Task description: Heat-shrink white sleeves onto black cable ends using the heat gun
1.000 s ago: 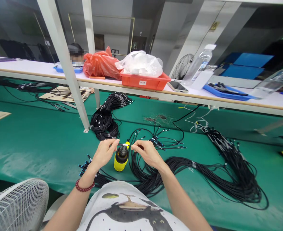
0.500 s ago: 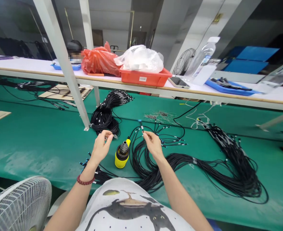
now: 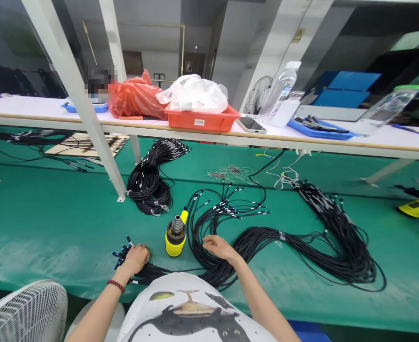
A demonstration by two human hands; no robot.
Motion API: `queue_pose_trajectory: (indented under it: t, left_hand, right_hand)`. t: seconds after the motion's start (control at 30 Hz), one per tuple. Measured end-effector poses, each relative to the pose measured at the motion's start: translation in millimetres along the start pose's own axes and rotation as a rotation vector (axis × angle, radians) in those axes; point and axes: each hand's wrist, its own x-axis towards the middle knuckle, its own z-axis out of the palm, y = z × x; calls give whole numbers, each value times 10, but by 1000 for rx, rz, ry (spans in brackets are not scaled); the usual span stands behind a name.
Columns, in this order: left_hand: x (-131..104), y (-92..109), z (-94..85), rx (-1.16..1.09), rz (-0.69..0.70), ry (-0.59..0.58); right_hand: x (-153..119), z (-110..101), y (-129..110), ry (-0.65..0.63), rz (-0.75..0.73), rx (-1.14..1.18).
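Note:
My left hand (image 3: pixel 137 259) rests on the near-left end of the black cables (image 3: pixel 152 271), its fingers curled round some of them. Blue-tipped cable ends (image 3: pixel 121 254) fan out just beyond this hand. My right hand (image 3: pixel 219 248) is over the looped part of the cable bundle (image 3: pixel 252 237), fingertips drawn together; what they hold, if anything, is not clear. Between the hands, a yellow and black heat gun (image 3: pixel 176 240) stands upright with its stepped metal nozzle pointing up. Loose cable ends with white labels (image 3: pixel 225 207) spread behind my right hand.
Another coiled cable bundle (image 3: pixel 150 180) lies by the white shelf post (image 3: pixel 104 156). A shelf (image 3: pixel 138 126) above carries a red tray (image 3: pixel 202 119), bags, a phone (image 3: pixel 251 125) and bottles. A yellow tool (image 3: pixel 418 207) sits far right. A white fan (image 3: pixel 27 313) stands at lower left.
Both hands have come down toward me, the left onto the cable ends at left, the right onto the looped bundle. The raised blue-tipped cable no longer shows at my right fingertips. The view has shifted.

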Motion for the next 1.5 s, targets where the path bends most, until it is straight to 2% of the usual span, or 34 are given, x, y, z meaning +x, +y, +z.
queue_pose_trajectory:
  t: [0.23, 0.43, 0.57, 0.7, 0.77, 0.87, 0.97, 1.03, 1.1, 1.2, 1.27, 1.4, 1.5]
  left_hand:
    - [-43, -33, -83, 22, 70, -53]
    - [-171, -31, -168, 49, 64, -19]
    - [-380, -69, -418, 59, 35, -5]
    - [-670, -59, -790, 59, 70, 2]
    - [-823, 37, -994, 62, 120, 38]
    - [-1032, 329, -1299, 97, 197, 130]
    - [-1165, 698, -1531, 98, 339, 282]
    - [-1191, 903, -1612, 100, 424, 395]
    - [-1175, 1041, -1643, 80, 477, 475]
    - [-1141, 1137, -1661, 5, 478, 502]
    - [-1152, 1156, -1686, -65, 443, 496]
    - [-1240, 1139, -1752, -151, 332, 524]
    - [-1257, 1097, -1768, -160, 311, 528]
  right_hand:
    - [41, -8, -73, -54, -53, -8]
    - [-67, -114, -145, -86, -99, -10]
    - [-252, -333, -316, -80, -129, -1]
    - [-524, -607, -734, -57, -189, -34]
    - [-671, -710, -1013, -56, -240, -55]
    - [-887, -764, -1437, -81, -350, -58]
    - [-1067, -686, -1786, -125, -440, -55]
    - [-1136, -586, -1945, -173, -504, -104]
    - [-1148, -482, -2036, -233, -547, -174]
    - [-1081, -373, -2068, -266, -537, -193]
    - [-1030, -350, -2059, -214, -525, -145]
    - [-1016, -405, -2088, -17, -526, -50]
    - [-1019, -459, -2137, 26, -517, -44]
